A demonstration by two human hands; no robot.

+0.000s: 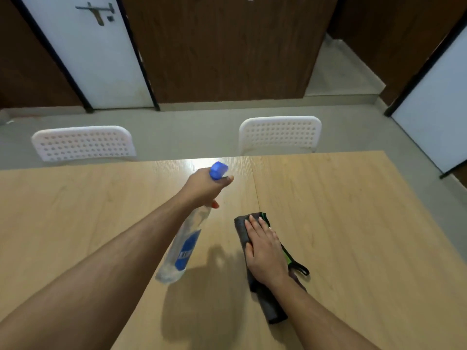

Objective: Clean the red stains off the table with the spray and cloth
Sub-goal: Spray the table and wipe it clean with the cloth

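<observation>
My left hand (202,189) grips the neck of a clear spray bottle (183,246) with a blue label and a blue nozzle, held above the table with the nozzle pointing away from me. A finger lies at the trigger. My right hand (264,248) lies flat, fingers straight, on a folded dark grey cloth (241,224) with a green and black edge and a loop at its right side. The cloth lies on the light wooden table (353,223), just right of the seam between two tabletops. No red stain shows on the visible surface.
Two white perforated chairs, one at the left (82,144) and one at the right (280,133), stand tucked at the table's far edge. Beyond them are grey floor, brown wall panels and white doors. The table's right edge runs diagonally at the right.
</observation>
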